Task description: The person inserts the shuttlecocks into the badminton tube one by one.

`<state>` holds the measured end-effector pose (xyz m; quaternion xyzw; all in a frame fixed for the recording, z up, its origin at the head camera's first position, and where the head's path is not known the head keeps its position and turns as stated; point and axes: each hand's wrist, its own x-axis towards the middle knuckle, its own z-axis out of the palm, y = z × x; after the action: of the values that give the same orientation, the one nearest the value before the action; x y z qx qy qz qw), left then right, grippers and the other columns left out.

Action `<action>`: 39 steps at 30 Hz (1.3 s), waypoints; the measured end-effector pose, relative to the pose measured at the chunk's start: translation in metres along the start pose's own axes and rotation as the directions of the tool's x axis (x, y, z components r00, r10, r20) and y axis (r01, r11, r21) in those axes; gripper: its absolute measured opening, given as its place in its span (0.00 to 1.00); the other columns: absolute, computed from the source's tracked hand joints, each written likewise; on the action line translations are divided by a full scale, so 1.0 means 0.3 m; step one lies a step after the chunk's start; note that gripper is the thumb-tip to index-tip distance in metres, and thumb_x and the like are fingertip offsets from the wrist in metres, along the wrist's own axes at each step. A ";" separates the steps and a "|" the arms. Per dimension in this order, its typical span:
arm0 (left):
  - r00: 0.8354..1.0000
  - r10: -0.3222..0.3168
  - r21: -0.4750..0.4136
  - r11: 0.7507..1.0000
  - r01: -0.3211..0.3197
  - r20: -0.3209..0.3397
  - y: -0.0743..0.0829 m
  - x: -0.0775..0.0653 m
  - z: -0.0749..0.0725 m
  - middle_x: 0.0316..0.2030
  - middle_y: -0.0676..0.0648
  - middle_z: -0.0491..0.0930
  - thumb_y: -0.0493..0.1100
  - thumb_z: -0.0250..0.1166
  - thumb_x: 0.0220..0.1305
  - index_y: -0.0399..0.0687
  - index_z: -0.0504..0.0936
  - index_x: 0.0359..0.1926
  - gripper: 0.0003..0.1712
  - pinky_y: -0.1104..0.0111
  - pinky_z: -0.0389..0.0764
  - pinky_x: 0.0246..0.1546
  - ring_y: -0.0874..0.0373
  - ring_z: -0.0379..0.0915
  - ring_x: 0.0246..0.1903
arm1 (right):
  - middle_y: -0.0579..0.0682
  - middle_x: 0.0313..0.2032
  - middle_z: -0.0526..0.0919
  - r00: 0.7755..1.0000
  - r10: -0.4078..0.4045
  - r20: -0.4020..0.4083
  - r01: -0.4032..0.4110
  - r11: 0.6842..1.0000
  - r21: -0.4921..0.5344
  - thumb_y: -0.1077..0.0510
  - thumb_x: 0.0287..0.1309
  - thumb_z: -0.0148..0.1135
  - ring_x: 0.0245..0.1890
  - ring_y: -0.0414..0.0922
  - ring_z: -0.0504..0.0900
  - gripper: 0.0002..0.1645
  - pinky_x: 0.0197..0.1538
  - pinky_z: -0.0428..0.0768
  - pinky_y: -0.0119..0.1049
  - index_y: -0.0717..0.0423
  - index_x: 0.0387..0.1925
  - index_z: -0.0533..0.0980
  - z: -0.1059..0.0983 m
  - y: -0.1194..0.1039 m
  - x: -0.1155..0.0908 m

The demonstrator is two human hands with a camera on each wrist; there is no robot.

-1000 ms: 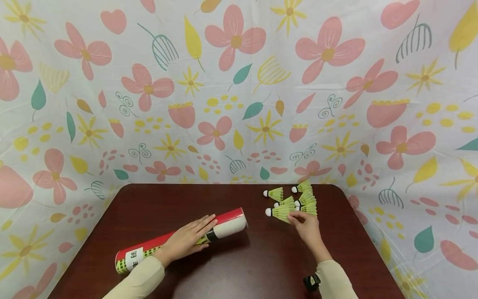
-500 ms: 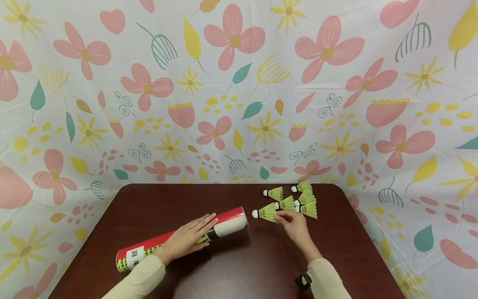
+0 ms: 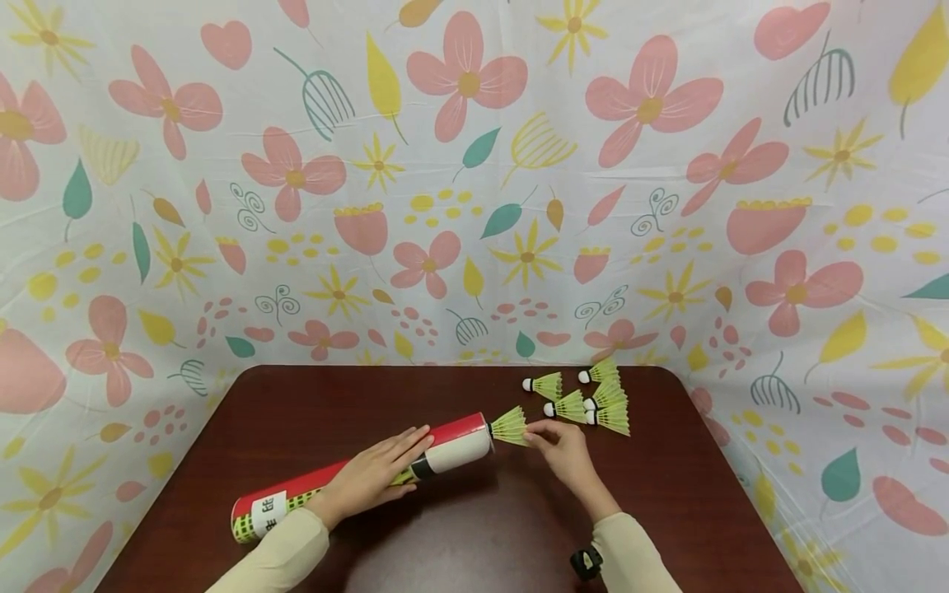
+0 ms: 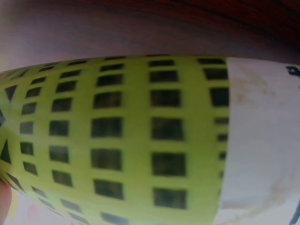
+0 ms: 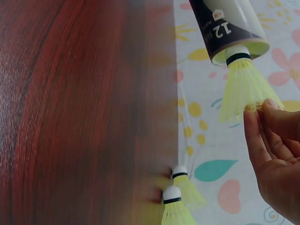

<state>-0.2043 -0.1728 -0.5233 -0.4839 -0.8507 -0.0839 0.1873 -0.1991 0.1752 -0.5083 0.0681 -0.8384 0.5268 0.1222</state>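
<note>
My left hand [image 3: 371, 478] lies across a red, white and yellow-green shuttlecock tube [image 3: 455, 445], holding it with the thumb on the near side and the fingers over the top. The tube's checked pattern [image 4: 136, 126] fills much of the left wrist view. With thumb and fingertips, my right hand [image 3: 567, 453] pinches the skirt rim of a yellow shuttlecock [image 3: 509, 426]. In the right wrist view, this shuttlecock [image 5: 243, 86] has its white cork at the tube's open mouth [image 5: 260, 49], with the dark band just at the rim.
Several yellow shuttlecocks [image 3: 567, 406] with white corks lie at the back right of the dark brown table [image 3: 474, 535]. Behind the table hangs a flower-patterned cloth [image 3: 474, 206]. A black device [image 3: 586, 563] sits at my right wrist.
My right hand has carried the pinched shuttlecock leftward from beside the others to the tube's mouth. My left hand and the tube have barely moved.
</note>
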 end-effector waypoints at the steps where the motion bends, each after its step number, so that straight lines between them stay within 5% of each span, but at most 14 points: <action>1: 1.000 0.001 0.001 1.000 -0.001 -0.004 0.000 0.000 0.001 0.72 0.46 0.56 0.48 0.76 0.49 0.45 0.58 0.73 0.54 0.57 0.71 0.60 0.51 0.61 0.67 | 0.49 0.30 0.87 1.000 -0.005 0.003 0.005 1.000 -0.001 0.66 0.51 0.70 0.28 0.38 0.82 0.05 0.32 0.79 0.30 0.55 0.31 0.86 0.004 -0.003 0.000; 17: 1.000 -0.008 -0.007 1.000 0.008 0.015 0.013 0.005 0.000 0.72 0.44 0.57 0.48 0.76 0.51 0.46 0.57 0.73 0.53 0.58 0.71 0.60 0.51 0.60 0.67 | 0.50 0.29 0.87 0.992 -0.119 0.045 0.118 0.993 0.018 0.67 0.50 0.69 0.26 0.35 0.80 0.05 0.29 0.77 0.28 0.56 0.30 0.85 0.064 -0.015 -0.008; 39: 1.000 0.008 0.013 1.000 -0.008 -0.006 0.006 0.002 0.004 0.72 0.45 0.57 0.49 0.75 0.51 0.45 0.58 0.73 0.52 0.58 0.71 0.60 0.51 0.60 0.67 | 0.51 0.31 0.87 0.994 -0.047 0.098 0.048 0.999 -0.010 0.68 0.54 0.66 0.26 0.44 0.82 0.06 0.25 0.73 0.28 0.56 0.33 0.85 0.091 -0.047 0.001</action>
<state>-0.2034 -0.1711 -0.5242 -0.4857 -0.8488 -0.0791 0.1934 -0.1995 0.1445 -0.5074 0.1128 -0.8447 0.5147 0.0940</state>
